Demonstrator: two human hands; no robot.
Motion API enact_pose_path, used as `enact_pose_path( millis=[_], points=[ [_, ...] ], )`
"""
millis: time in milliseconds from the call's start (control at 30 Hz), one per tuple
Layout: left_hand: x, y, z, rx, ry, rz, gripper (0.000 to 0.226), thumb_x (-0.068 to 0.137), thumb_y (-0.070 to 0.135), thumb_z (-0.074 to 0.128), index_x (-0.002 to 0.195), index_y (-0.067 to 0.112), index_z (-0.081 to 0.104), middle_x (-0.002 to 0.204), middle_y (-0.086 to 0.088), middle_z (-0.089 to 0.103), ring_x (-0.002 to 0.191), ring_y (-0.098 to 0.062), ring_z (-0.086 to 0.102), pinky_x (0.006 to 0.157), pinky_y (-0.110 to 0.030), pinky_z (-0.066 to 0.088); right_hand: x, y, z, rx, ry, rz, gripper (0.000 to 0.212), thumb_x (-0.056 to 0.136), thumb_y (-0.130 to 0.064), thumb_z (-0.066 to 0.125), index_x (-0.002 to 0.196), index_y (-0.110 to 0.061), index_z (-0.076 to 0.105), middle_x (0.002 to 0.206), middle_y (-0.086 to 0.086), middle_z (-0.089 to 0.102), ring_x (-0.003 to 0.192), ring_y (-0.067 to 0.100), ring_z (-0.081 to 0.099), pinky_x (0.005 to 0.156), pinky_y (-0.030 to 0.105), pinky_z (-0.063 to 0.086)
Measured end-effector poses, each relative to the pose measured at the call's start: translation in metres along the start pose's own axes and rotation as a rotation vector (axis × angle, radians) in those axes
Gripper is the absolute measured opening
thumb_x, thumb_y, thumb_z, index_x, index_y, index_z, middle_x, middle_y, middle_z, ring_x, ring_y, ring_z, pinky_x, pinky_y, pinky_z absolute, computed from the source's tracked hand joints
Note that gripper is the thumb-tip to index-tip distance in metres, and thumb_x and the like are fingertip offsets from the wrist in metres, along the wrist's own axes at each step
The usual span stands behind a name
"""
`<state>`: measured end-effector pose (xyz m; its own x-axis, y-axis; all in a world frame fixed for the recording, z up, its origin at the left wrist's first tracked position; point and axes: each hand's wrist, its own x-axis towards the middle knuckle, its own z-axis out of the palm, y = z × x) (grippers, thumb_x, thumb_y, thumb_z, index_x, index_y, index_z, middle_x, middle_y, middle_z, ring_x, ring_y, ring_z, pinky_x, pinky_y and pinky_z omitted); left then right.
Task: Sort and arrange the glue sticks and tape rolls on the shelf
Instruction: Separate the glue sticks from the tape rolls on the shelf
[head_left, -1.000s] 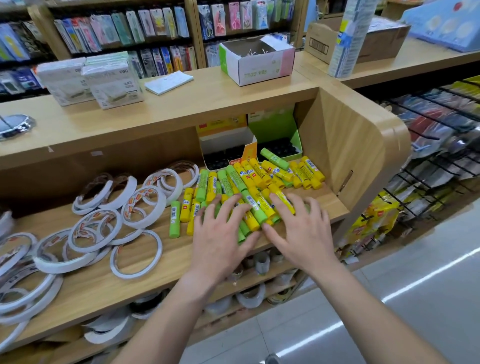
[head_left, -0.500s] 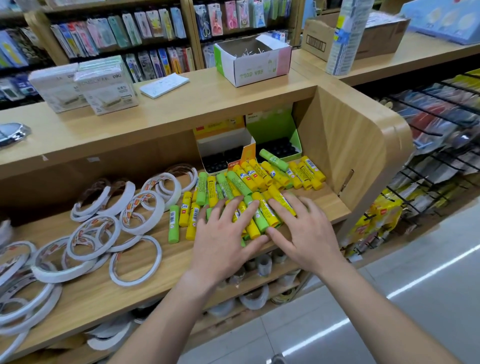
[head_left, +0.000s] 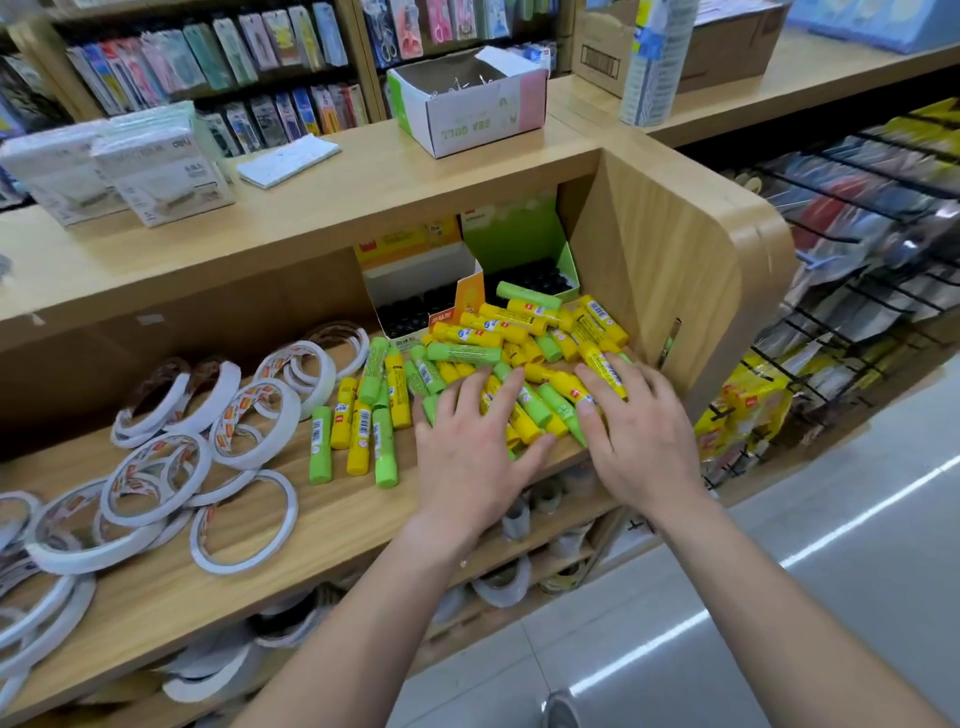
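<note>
The glue sticks (head_left: 519, 338), yellow and green, lie in a jumbled heap at the right end of the shelf (head_left: 337, 525), between two open boxes (head_left: 415, 275) at the back and the front edge. Both hands lie flat on the near side of the heap. The left hand (head_left: 467, 457) and right hand (head_left: 639, 441) have their fingers straight and spread, pressing down, so the grip is released on both and nothing is grasped. The right hand is just beside the side wall (head_left: 670, 249).

A few stray sticks (head_left: 358, 431) lie apart to the left, near the tape rolls (head_left: 156, 467), which are spread flat and overlapping over the left part of the shelf.

The risk is at the front edge. Several sticks under the palms sit right at the lip, and they are round and stacked on one another. A flat-handed sweep gives little hold, so any that slip from under the fingers could roll off to the floor or the shelf below. Pushing hard toward the wall could also make the heap ride up and spill. The strays may get left among the tape.
</note>
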<state>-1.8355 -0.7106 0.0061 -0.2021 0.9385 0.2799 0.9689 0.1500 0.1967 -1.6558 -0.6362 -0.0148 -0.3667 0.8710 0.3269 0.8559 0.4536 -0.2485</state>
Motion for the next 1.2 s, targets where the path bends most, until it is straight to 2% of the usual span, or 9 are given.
enact_pose_path(
  millis=[67, 200, 300, 467, 600, 767, 867, 1033, 1200],
  points=[
    [0.006, 0.006, 0.005, -0.026, 0.002, 0.01, 0.071, 0.083, 0.077, 0.042, 0.147, 0.045, 0.036, 0.149, 0.004, 0.045, 0.136, -0.024, 0.04, 0.101, -0.063, 0.043, 0.0, 0.0, 0.002, 0.013, 0.015, 0.021, 0.056, 0.103, -0.05, 0.024, 0.145, -0.024, 0.05, 0.147, 0.012, 0.047, 0.129, 0.038, 0.043, 0.103, 0.052, 0.043],
    [0.019, 0.015, 0.009, -0.001, 0.002, 0.043, 0.073, 0.082, 0.08, 0.041, 0.147, 0.047, 0.035, 0.154, 0.005, 0.042, 0.141, -0.025, 0.038, 0.112, -0.063, 0.03, 0.007, 0.003, 0.005, 0.012, 0.071, 0.063, 0.054, 0.103, -0.046, 0.03, 0.144, -0.019, 0.052, 0.15, 0.016, 0.044, 0.128, 0.04, 0.046, 0.108, 0.051, 0.039],
    [0.022, 0.016, 0.01, 0.006, 0.0, 0.039, 0.074, 0.082, 0.082, 0.039, 0.148, 0.049, 0.033, 0.157, 0.006, 0.039, 0.142, -0.024, 0.037, 0.112, -0.062, 0.029, 0.013, 0.0, 0.006, 0.006, 0.118, 0.068, 0.05, 0.103, -0.041, 0.033, 0.143, -0.019, 0.054, 0.148, 0.015, 0.049, 0.127, 0.038, 0.048, 0.104, 0.048, 0.043],
    [0.017, 0.009, 0.01, 0.014, 0.046, 0.046, 0.075, 0.084, 0.079, 0.036, 0.15, 0.044, 0.034, 0.159, 0.006, 0.037, 0.145, -0.02, 0.036, 0.117, -0.063, 0.022, 0.027, 0.0, 0.008, 0.013, 0.014, 0.011, 0.056, 0.101, -0.045, 0.028, 0.151, -0.023, 0.042, 0.155, 0.008, 0.041, 0.139, 0.033, 0.04, 0.111, 0.049, 0.038],
    [0.016, 0.004, 0.012, 0.046, 0.085, 0.061, 0.075, 0.087, 0.077, 0.037, 0.151, 0.037, 0.037, 0.161, 0.001, 0.034, 0.148, -0.023, 0.031, 0.119, -0.054, 0.025, 0.037, 0.002, 0.006, -0.006, -0.052, -0.024, 0.061, 0.099, -0.05, 0.023, 0.155, -0.027, 0.034, 0.16, 0.006, 0.034, 0.142, 0.032, 0.035, 0.115, 0.048, 0.034],
    [0.032, 0.003, 0.01, 0.086, 0.075, 0.113, 0.081, 0.085, 0.081, 0.037, 0.15, 0.031, 0.041, 0.161, 0.0, 0.034, 0.149, -0.02, 0.028, 0.123, -0.047, 0.013, 0.045, 0.003, 0.004, 0.026, -0.098, -0.055, 0.062, 0.099, -0.051, 0.021, 0.154, -0.026, 0.035, 0.16, 0.007, 0.032, 0.143, 0.031, 0.034, 0.116, 0.047, 0.032],
    [0.037, 0.001, 0.008, 0.081, 0.048, 0.137, 0.086, 0.083, 0.084, 0.037, 0.151, 0.031, 0.039, 0.162, 0.003, 0.032, 0.15, -0.017, 0.026, 0.125, -0.044, 0.007, 0.039, 0.005, 0.005, 0.125, -0.028, -0.056, 0.056, 0.1, -0.05, 0.031, 0.148, -0.025, 0.047, 0.155, 0.007, 0.042, 0.139, 0.03, 0.04, 0.114, 0.048, 0.034],
    [0.031, 0.001, 0.004, 0.039, 0.097, 0.157, 0.089, 0.08, 0.081, 0.048, 0.148, 0.025, 0.045, 0.156, 0.002, 0.041, 0.146, -0.02, 0.034, 0.124, -0.045, 0.015, 0.032, 0.005, 0.004, 0.213, 0.043, -0.076, 0.055, 0.1, -0.047, 0.033, 0.142, -0.018, 0.055, 0.15, 0.008, 0.049, 0.136, 0.029, 0.044, 0.116, 0.048, 0.031],
    [0.019, -0.001, 0.005, 0.051, 0.083, 0.093, 0.091, 0.081, 0.084, 0.039, 0.152, 0.026, 0.039, 0.16, 0.001, 0.034, 0.15, -0.02, 0.027, 0.123, -0.046, 0.016, 0.029, 0.007, 0.003, 0.248, 0.091, -0.083, 0.055, 0.102, -0.043, 0.032, 0.146, -0.015, 0.051, 0.152, 0.008, 0.047, 0.138, 0.029, 0.042, 0.113, 0.049, 0.034]
  ],
)
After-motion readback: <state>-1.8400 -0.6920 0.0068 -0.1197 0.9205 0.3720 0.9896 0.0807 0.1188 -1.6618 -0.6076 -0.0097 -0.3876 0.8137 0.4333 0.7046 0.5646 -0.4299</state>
